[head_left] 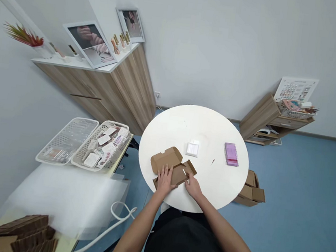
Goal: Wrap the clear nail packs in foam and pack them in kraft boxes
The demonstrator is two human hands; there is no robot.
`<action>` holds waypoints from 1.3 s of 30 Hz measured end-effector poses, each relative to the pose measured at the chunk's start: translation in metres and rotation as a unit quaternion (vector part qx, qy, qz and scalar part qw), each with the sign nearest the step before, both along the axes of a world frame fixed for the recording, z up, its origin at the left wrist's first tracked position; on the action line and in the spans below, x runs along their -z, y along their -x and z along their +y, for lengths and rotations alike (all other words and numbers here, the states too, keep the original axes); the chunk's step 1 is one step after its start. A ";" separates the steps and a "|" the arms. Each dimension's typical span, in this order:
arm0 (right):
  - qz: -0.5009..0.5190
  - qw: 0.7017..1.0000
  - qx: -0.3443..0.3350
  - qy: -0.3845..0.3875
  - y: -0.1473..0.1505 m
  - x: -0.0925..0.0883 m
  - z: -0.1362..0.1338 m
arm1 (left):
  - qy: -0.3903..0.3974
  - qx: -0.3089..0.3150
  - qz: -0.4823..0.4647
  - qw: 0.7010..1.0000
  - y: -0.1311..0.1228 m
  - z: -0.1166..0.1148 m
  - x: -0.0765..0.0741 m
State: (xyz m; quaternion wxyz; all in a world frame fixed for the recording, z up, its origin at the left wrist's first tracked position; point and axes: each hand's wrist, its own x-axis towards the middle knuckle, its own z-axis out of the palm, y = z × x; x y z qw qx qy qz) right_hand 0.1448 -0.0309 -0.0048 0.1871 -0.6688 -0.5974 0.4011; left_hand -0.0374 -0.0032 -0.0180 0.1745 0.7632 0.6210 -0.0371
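Flat brown cardboard box, long axis running left-right, tilted slightly up rightward, on round white tabletop; left hand grip spread flat on it; right hand fingers together at right flap, pinch unclear.

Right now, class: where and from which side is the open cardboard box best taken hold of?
Likely by the near edges of the cardboard box, from the person's side, where the left hand and right hand rest: it lies open on the round table, its lid panel reaching away on the far side.
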 end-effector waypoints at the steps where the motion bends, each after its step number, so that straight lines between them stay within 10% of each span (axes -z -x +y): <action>1: 0.008 1.000 -0.002 0.002 -0.002 0.002 -0.001 | 0.000 -0.003 0.000 1.000 -0.001 -0.001 -0.001; 6: 0.035 0.999 -0.028 -0.001 -0.012 0.005 0.000 | -0.004 -0.011 -0.001 1.000 -0.003 -0.005 -0.002; 11: -0.028 0.987 0.112 -0.107 -0.022 -0.002 0.017 | -0.002 -0.021 0.004 1.000 -0.005 -0.007 0.000; 14: -0.038 0.987 0.153 0.021 -0.030 -0.007 0.034 | -0.012 -0.020 -0.001 1.000 -0.006 -0.007 0.001; 19: -0.009 0.984 0.104 0.146 -0.035 -0.009 0.054 | -0.016 -0.021 -0.005 1.000 -0.007 -0.009 0.003; 39: -0.209 0.960 0.001 0.185 0.009 -0.008 0.079 | -0.047 -0.026 -0.001 0.999 -0.013 -0.016 0.009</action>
